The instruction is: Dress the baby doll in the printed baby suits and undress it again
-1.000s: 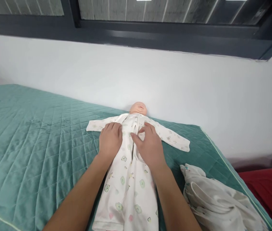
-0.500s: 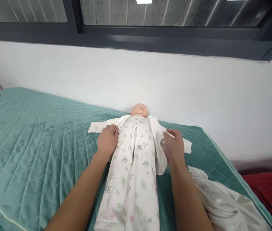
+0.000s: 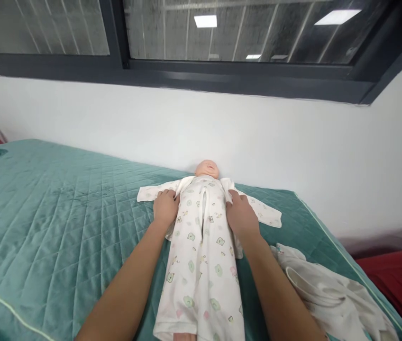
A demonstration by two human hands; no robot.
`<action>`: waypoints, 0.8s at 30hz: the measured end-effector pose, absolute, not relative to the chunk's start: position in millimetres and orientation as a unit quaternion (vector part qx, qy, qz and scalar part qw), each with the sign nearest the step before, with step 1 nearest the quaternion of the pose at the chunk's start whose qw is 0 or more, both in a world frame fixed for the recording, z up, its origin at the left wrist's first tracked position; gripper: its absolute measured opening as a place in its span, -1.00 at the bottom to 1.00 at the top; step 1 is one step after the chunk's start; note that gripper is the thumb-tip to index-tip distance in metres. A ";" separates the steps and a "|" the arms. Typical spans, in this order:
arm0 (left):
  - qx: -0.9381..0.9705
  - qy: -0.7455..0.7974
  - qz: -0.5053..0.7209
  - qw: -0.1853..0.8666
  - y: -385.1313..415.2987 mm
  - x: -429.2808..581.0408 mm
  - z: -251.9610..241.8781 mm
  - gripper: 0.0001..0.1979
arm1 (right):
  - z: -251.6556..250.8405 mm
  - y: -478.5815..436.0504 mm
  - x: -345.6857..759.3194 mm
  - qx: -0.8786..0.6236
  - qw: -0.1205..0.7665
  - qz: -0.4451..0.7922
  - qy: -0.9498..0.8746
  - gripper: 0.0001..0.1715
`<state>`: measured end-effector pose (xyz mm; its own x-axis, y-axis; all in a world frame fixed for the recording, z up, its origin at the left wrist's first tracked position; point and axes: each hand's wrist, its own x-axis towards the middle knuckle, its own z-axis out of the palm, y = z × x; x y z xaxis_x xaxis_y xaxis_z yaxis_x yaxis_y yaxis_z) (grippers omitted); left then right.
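A baby doll (image 3: pixel 207 169) lies on its back, its head against the wall. White printed baby trousers (image 3: pixel 210 265) with a slit at the upper middle cover its front from the neck down. A white printed baby shirt (image 3: pixel 263 211) spreads its sleeves to both sides beneath them. My left hand (image 3: pixel 166 207) rests at the doll's left-hand side in view, fingers bent over the shirt's edge. Opposite, my right hand (image 3: pixel 242 213) has its fingers closed on the shirt beside the trousers. The fingertips are partly hidden in the cloth.
A green quilted cover (image 3: pixel 80 227) lies under the doll. Crumpled white clothes (image 3: pixel 332 293) lie to the right of my right forearm. Behind stands a white wall (image 3: pixel 133 125) with a dark window frame (image 3: pixel 201 83). Something red (image 3: pixel 396 274) is beyond the right edge.
My right hand has moved inward to the doll's side, bringing the shirt flap in, and the right sleeve shows more fully. My left hand stays at the other side. The view has tilted up.
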<state>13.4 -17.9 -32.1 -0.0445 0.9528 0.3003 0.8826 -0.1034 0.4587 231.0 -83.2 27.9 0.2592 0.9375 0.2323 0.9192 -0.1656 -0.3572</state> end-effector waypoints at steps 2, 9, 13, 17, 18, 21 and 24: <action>0.666 0.673 0.311 0.076 -18.9 13.8 -31.7 -0.72 | 35.1 -79.4 228.8 -0.762 0.170 -0.008 -0.625 -0.43; 0.576 0.704 0.395 0.128 -8.7 -18.6 -28.5 -0.74 | 35.5 -58.6 248.2 -0.714 0.100 -0.090 -0.687 -0.42; 0.544 0.730 0.395 0.121 -4.1 -41.2 -28.4 -0.74 | 33.6 -50.0 275.7 -0.695 0.024 -0.115 -0.709 -0.38; 0.515 0.752 0.396 0.111 -1.4 -48.7 -30.7 -0.71 | 33.9 -39.4 298.7 -0.708 -0.001 -0.079 -0.702 -0.44; 0.514 0.754 0.396 0.108 -1.1 -49.1 -31.0 -0.71 | 34.0 -36.6 302.9 -0.709 -0.003 -0.066 -0.702 -0.44; 0.526 0.747 0.397 0.088 -2.2 -46.7 -29.5 -0.73 | 35.5 -29.5 311.6 -0.711 -0.002 -0.031 -0.702 -0.38; 0.583 0.702 0.410 0.007 -5.6 -35.5 -25.6 -0.70 | 36.0 -27.6 310.5 -0.712 0.020 -0.055 -0.699 -0.21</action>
<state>-35.5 -5.6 -25.6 -0.3211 0.8237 0.4674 0.8116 -0.0150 0.5840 310.5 -27.6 36.0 0.0156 0.9943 0.1056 0.9986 -0.0207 0.0481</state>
